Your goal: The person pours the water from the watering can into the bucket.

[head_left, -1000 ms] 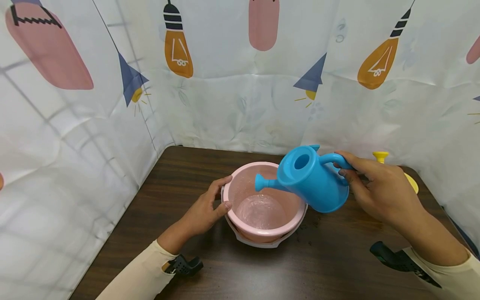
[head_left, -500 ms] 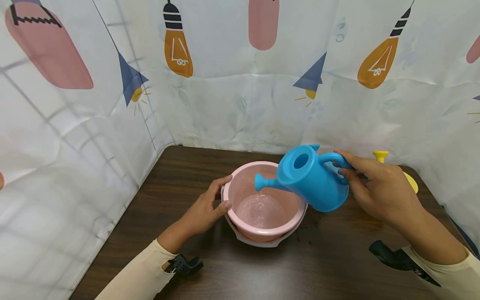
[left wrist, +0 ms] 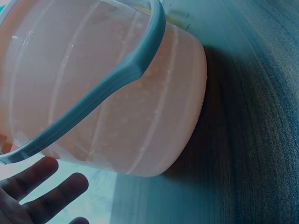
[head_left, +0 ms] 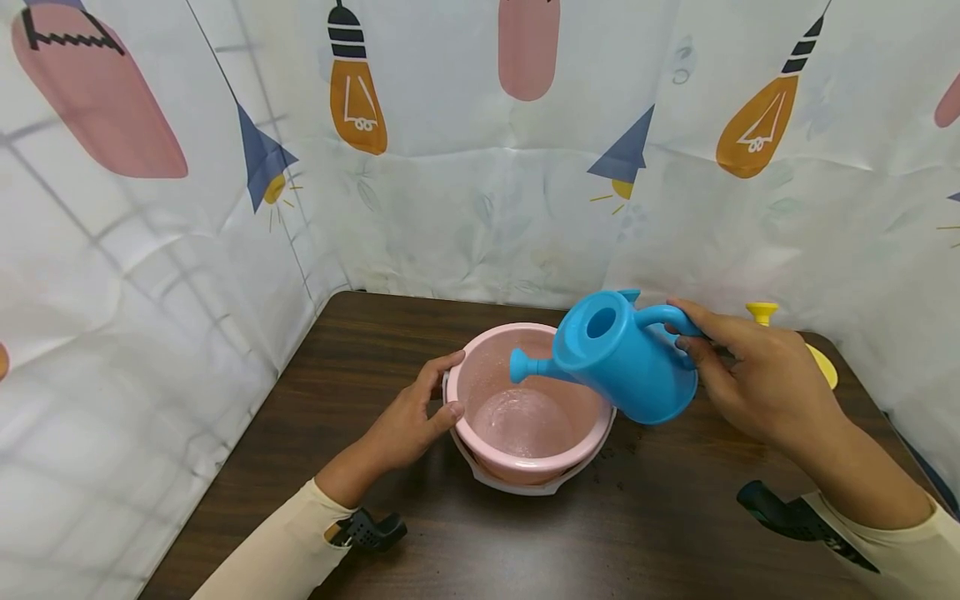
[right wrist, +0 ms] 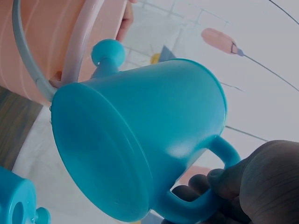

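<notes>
My right hand [head_left: 783, 387] grips the handle of a blue watering can [head_left: 637, 367]. The can is tipped leftward, its spout [head_left: 528, 367] over a pink bucket [head_left: 536, 462]. Rippled water [head_left: 521, 421] lies at the bottom of the bucket; a pouring stream is hard to make out. At the left rim, thumb and forefinger of my left hand [head_left: 405, 425] touch the bucket. The left wrist view has its other fingers [left wrist: 60, 198] stretched out beside the wall. The bucket's handle [left wrist: 107, 88] hangs down around its side.
A yellow object with a flared tip [head_left: 761, 312] stands behind my right hand, mostly hidden. The dark wooden table [head_left: 360, 350] has wet spots right of the bucket. A printed curtain [head_left: 450, 225] hangs behind and to the left.
The ripples in the bucket's water have shifted. Both hands, the watering can and the bucket hold nearly the same positions.
</notes>
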{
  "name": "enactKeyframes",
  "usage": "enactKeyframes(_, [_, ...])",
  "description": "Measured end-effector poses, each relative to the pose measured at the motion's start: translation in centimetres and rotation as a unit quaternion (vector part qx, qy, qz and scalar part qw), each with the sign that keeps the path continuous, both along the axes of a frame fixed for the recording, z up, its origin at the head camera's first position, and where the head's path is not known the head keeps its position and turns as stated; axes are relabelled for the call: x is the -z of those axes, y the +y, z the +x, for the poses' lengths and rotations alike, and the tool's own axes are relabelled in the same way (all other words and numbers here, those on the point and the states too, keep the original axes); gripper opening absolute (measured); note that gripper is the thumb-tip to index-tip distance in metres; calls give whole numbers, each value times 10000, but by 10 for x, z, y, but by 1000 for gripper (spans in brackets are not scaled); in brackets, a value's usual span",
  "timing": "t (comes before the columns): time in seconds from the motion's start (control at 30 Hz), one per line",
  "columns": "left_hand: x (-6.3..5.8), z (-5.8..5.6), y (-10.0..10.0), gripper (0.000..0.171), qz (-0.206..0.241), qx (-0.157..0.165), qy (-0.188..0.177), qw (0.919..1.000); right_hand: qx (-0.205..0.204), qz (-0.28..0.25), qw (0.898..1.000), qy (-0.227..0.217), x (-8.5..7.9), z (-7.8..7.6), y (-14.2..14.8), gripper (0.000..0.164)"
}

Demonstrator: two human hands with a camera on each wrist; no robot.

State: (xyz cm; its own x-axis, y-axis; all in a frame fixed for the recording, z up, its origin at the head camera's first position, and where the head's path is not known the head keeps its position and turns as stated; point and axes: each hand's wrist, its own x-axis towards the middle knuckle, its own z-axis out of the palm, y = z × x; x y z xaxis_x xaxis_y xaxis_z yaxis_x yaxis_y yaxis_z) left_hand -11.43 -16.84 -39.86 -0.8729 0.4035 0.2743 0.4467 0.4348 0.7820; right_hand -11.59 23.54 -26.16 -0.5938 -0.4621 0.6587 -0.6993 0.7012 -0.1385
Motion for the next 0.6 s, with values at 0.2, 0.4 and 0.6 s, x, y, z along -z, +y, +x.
enactKeyframes(0.2, [0,0,0,68,-1,4,12,10000,-31,-10,10000,14,0,0,0,55])
enactKeyframes(0.4, [0,0,1,68,-9,-5,10,10000,13,-20,10000,-30,-1,0,-2,60])
enactKeyframes(0.6, [0,-1,1,68,34,34,46,10000,52,-47,10000,-63,-1,0,-2,61])
